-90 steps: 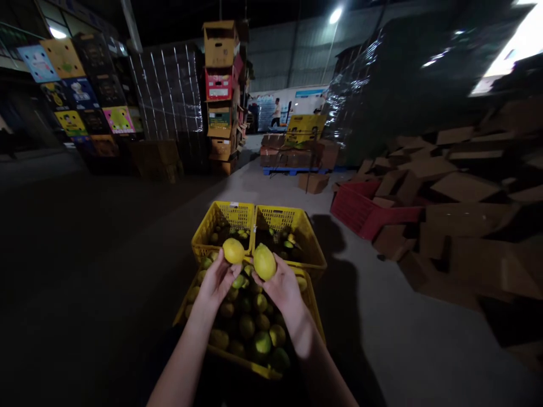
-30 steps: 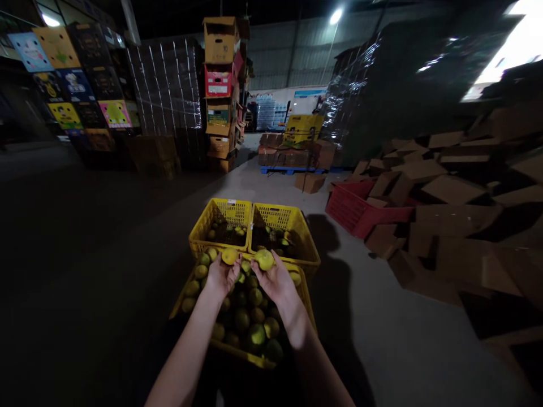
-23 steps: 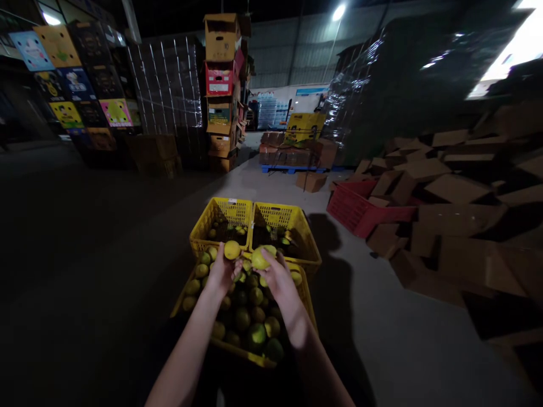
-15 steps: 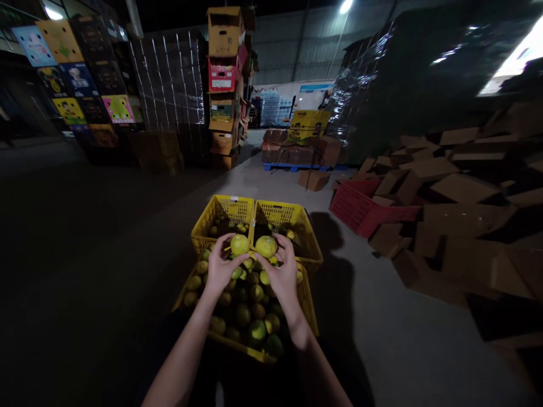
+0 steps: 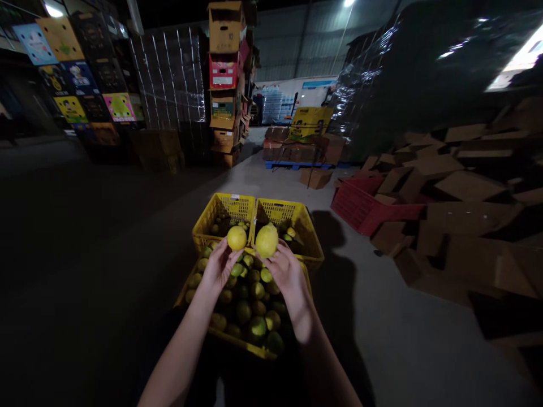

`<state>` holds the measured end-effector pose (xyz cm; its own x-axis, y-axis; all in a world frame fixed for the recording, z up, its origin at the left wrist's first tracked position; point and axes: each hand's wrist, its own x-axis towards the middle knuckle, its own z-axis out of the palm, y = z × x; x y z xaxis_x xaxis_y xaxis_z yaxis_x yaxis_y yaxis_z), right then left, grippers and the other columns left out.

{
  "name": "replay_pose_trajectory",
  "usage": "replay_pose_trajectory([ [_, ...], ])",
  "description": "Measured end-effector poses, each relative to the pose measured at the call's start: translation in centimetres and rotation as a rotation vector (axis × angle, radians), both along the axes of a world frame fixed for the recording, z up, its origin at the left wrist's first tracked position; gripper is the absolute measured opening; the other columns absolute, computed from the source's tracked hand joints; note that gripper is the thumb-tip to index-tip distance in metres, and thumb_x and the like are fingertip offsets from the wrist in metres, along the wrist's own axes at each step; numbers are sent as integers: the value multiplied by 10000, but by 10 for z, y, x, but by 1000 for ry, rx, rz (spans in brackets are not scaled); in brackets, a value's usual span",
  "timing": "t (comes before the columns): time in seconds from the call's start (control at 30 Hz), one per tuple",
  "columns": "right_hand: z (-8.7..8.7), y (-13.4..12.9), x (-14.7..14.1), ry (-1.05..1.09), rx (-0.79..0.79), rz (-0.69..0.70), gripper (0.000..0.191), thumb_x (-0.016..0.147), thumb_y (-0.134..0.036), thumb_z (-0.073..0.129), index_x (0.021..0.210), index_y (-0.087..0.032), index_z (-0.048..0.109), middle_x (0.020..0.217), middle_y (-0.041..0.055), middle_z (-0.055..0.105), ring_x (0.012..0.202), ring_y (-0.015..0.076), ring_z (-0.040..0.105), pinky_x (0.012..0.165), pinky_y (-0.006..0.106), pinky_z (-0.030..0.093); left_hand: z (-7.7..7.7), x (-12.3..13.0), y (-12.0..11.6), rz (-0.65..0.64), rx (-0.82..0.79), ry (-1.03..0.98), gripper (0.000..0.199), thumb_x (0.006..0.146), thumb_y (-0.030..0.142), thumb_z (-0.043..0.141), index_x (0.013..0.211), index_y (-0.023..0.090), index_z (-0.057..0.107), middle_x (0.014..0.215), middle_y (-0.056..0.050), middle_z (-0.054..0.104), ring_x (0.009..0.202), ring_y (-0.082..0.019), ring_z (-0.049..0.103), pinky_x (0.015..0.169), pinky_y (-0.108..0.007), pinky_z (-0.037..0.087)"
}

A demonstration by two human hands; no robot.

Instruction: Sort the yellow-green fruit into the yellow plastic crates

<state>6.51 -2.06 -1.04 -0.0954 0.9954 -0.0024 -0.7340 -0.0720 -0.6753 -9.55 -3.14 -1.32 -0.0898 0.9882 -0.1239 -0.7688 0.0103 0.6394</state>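
My left hand [image 5: 219,264] is closed around a round yellow lemon [image 5: 236,238], held up at its fingertips. A larger, paler lemon [image 5: 267,241] with a pointed tip sits in the fingers of my right hand [image 5: 285,265]. Both fruits are a small gap apart, above the near yellow crate [image 5: 241,341], which is full of green and yellowish fruit [image 5: 244,311]. Behind it two more yellow crates stand side by side, the left one [image 5: 203,225] and the right one [image 5: 311,230], each with some fruit low inside.
A red crate [image 5: 360,210] lies among a heap of flattened cardboard [image 5: 470,220] on the right. Farther back are a tall stack of boxes [image 5: 224,73], a blue pallet [image 5: 297,165] with cartons, and wrapped pallet loads [image 5: 169,85]. Grey floor [image 5: 382,316] surrounds the crates.
Both lemons have been turned in my fingers, showing other sides. My hands have opened out slightly beneath them, and the right lemon now stands with its tip upward.
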Motion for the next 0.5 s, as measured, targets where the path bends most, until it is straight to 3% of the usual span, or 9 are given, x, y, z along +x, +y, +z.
replay_pose_trajectory([
  [0.17,0,4,3,35,-72,92,208,657,-314,668,833,-209,636,883,66,754,886,258,696,813,396,571,8,4,-3,-54,-82,-82,247,884,268,575,1069,119,643,980,-96,720,932,-181,697,812,-222,584],
  [0.3,2,3,10,-29,-100,121,257,724,-367,610,912,-199,659,875,68,755,828,235,708,760,357,577,6,1,-3,-65,-84,3,212,892,260,565,1018,110,648,985,-96,710,879,-140,694,797,-175,561],
  [0.4,4,1,18,-66,-148,90,318,766,-437,594,947,-184,661,886,75,750,746,203,700,655,301,571,-8,-5,-7,-154,-85,321,255,849,346,622,1022,161,649,912,-56,708,723,-116,672,737,-201,555],
  [0.5,2,-1,30,-96,-217,2,269,737,-414,665,914,-213,647,810,30,737,668,169,670,537,244,534,-35,-6,-20,-498,4,851,337,740,430,720,978,196,679,797,-17,689,669,-144,641,691,-259,533],
])
